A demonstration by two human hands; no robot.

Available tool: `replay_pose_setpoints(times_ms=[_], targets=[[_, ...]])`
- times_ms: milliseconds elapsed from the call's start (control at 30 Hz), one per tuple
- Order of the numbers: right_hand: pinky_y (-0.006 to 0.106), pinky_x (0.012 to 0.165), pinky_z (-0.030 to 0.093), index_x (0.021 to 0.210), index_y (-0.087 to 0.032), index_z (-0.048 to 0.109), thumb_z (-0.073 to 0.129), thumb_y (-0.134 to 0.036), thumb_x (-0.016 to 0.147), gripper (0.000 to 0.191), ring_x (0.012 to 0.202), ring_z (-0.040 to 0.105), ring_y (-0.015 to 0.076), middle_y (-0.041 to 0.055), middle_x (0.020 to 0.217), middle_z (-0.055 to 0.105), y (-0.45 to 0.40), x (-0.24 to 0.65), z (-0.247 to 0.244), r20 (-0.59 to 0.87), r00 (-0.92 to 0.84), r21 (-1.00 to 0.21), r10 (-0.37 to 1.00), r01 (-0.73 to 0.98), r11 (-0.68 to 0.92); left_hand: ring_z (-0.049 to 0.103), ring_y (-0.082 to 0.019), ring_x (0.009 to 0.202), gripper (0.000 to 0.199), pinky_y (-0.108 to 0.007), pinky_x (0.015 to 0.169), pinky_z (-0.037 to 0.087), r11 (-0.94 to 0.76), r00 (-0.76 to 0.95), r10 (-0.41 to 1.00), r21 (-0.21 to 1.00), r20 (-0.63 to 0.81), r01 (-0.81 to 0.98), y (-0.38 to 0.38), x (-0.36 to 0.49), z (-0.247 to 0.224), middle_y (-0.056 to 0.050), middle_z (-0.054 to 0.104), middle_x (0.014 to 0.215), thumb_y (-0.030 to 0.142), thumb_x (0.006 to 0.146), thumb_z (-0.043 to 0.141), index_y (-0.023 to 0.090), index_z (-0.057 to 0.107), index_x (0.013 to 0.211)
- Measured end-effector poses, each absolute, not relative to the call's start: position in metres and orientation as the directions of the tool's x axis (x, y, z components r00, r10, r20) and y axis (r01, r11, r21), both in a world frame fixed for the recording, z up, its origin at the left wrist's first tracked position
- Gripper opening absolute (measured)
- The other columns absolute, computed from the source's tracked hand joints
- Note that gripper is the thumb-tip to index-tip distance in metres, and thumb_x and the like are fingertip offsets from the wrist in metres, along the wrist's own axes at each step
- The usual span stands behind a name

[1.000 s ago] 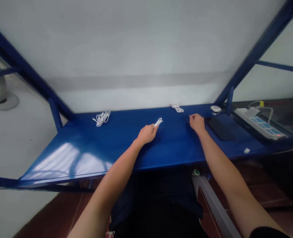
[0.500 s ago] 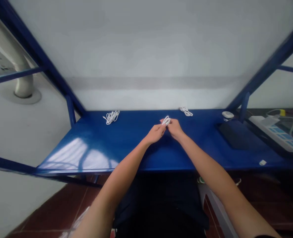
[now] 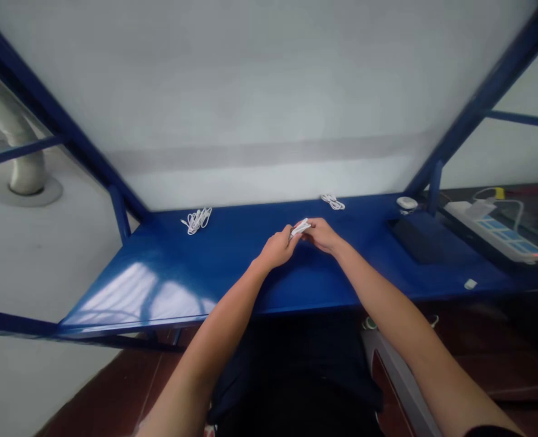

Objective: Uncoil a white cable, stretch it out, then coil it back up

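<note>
A white cable [image 3: 300,228], gathered into a small bundle, is held between my two hands above the middle of the blue table [image 3: 232,267]. My left hand [image 3: 278,247] is closed around its near end, thumb along the side. At the far end, my right hand [image 3: 322,234] pinches it, with the fingertips partly hidden behind the bundle. Further back on the table lie a loosely coiled white cable [image 3: 198,221] to the left and another coiled white cable [image 3: 333,202] to the right.
On the right lie a dark flat phone-like object [image 3: 414,240], a round white case [image 3: 406,203] and a small white piece [image 3: 470,283]. Beyond them is a power strip [image 3: 500,230] with a plug in it. Blue frame posts [image 3: 121,212] rise at both ends.
The held bundle has turned from an upright loop to a flatter, slanted position between my fingers. My view has shifted slightly, and the coils on the table lie as before.
</note>
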State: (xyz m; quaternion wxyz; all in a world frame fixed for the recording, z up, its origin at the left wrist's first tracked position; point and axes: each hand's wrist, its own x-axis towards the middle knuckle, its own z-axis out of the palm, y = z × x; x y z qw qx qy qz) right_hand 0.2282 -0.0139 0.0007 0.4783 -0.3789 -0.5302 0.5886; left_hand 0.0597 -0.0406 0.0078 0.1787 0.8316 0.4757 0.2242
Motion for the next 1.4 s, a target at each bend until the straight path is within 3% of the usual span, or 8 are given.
replay_pose_setpoints(times_ms=[300, 667, 767, 900, 1067, 1400], targets=[[0.021, 0.051, 0.039, 0.069, -0.015, 0.068, 0.085, -0.03, 0.057, 0.026, 0.055, 0.051, 0.0082, -0.0025, 0.06, 0.061, -0.015, 0.234, -0.001, -0.017, -0.33, -0.987, 0.944, -0.147, -0.07, 0.067, -0.027, 0.088, 0.03, -0.03, 0.071, 0.043, -0.466, 0.44, 0.885, 0.307, 0.154, 0.83, -0.045, 0.06, 0.018, -0.01, 0.07, 0.093, 0.043, 0.1, 0.031, 0.021, 0.046, 0.112], [0.022, 0.049, 0.046, 0.082, -0.015, 0.066, 0.074, -0.038, 0.075, 0.026, 0.056, 0.057, 0.0112, 0.0016, 0.065, 0.062, -0.024, 0.227, 0.003, -0.106, -0.423, -0.943, 0.9, -0.245, -0.226, 0.068, -0.025, 0.09, 0.03, -0.03, 0.074, 0.044, -0.388, 0.356, 0.919, 0.227, 0.17, 0.893, -0.043, 0.058, 0.02, -0.01, 0.071, 0.099, 0.039, 0.1, 0.029, 0.024, 0.05, 0.116], [0.021, 0.044, 0.046, 0.074, -0.015, 0.064, 0.076, -0.044, 0.074, 0.032, 0.053, 0.056, 0.0109, 0.0011, 0.061, 0.06, -0.026, 0.224, 0.002, -0.124, -0.39, -0.974, 0.912, -0.128, -0.187, 0.068, -0.026, 0.09, 0.028, -0.032, 0.076, 0.045, -0.395, 0.374, 0.917, 0.195, 0.138, 0.898, -0.043, 0.06, 0.018, -0.011, 0.071, 0.099, 0.034, 0.1, 0.03, 0.023, 0.049, 0.116], [0.021, 0.043, 0.05, 0.069, -0.014, 0.066, 0.079, -0.038, 0.072, 0.027, 0.052, 0.057, 0.0109, 0.0028, 0.062, 0.062, -0.026, 0.221, -0.001, -0.155, -0.329, -0.988, 0.932, 0.071, -0.139, 0.068, -0.026, 0.092, 0.027, -0.034, 0.077, 0.046, -0.38, 0.375, 0.925, 0.173, 0.06, 0.909, -0.044, 0.064, 0.018, -0.013, 0.07, 0.1, 0.031, 0.099, 0.03, 0.022, 0.049, 0.116], [0.023, 0.05, 0.056, 0.069, -0.015, 0.07, 0.078, -0.03, 0.072, 0.017, 0.058, 0.064, 0.014, 0.0051, 0.066, 0.069, -0.023, 0.224, -0.004, -0.087, -0.35, -0.991, 0.933, 0.127, -0.045, 0.068, -0.028, 0.092, 0.026, -0.036, 0.077, 0.047, -0.4, 0.399, 0.916, 0.138, 0.039, 0.906, -0.043, 0.064, 0.017, -0.015, 0.069, 0.101, 0.03, 0.098, 0.033, 0.02, 0.047, 0.118], [0.023, 0.044, 0.053, 0.068, -0.015, 0.07, 0.069, -0.042, 0.082, 0.031, 0.046, 0.063, 0.0141, 0.0047, 0.056, 0.066, -0.025, 0.232, 0.004, -0.101, -0.456, -0.958, 0.884, 0.283, 0.037, 0.067, -0.029, 0.092, 0.032, -0.034, 0.073, 0.046, -0.508, 0.509, 0.86, 0.142, 0.034, 0.849, -0.04, 0.056, 0.012, -0.014, 0.069, 0.098, 0.039, 0.1, 0.028, 0.018, 0.048, 0.112]])
